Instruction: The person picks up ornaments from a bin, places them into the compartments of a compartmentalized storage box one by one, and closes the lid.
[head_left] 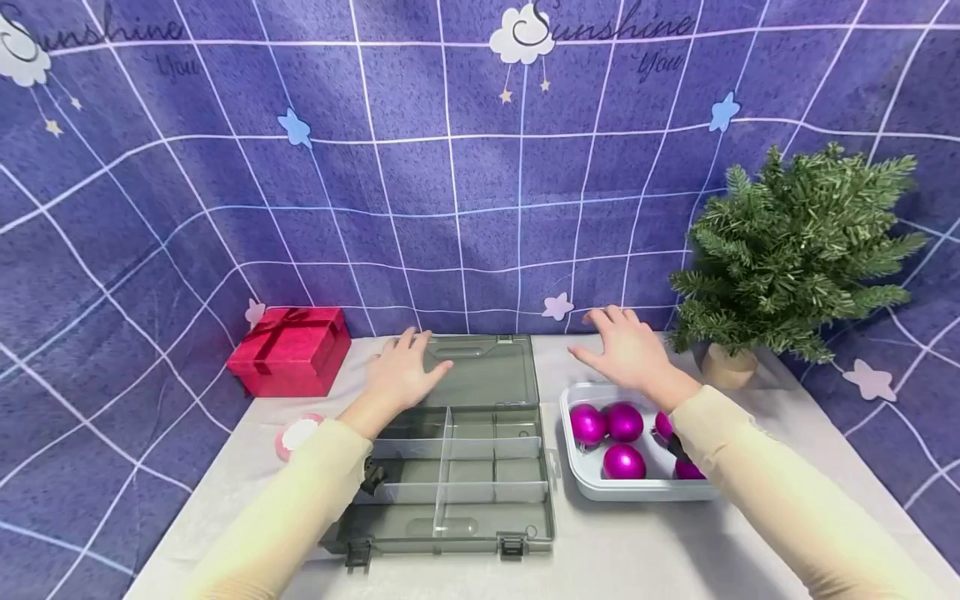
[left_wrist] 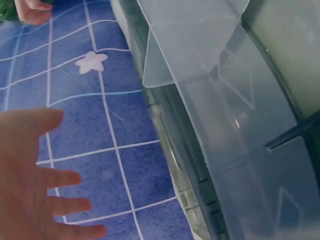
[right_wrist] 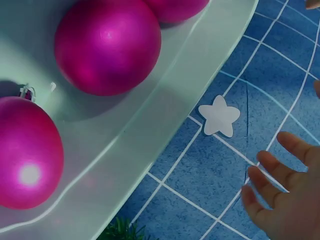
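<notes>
In the head view my left hand (head_left: 405,372) hovers above the opened lid of a grey, see-through compartment box (head_left: 491,471), fingers spread and holding nothing. The box's bottom half is split by clear dividers, and no contents show in the compartments in view. My right hand (head_left: 628,350) is over the back rim of a white tray (head_left: 637,490), fingers apart and holding nothing. Several magenta ball ornaments (head_left: 624,461) lie in that tray, some partly hidden by my right sleeve. The right wrist view shows a magenta ball (right_wrist: 107,47) close up, apart from the fingers.
A red gift box (head_left: 288,350) with a dark ribbon stands at the back left. Beside my left sleeve lies a pink-and-white round item (head_left: 298,435), partly covered. A small artificial pine tree (head_left: 802,250) rises at the back right. Behind everything hangs a blue gridded cloth (head_left: 480,167).
</notes>
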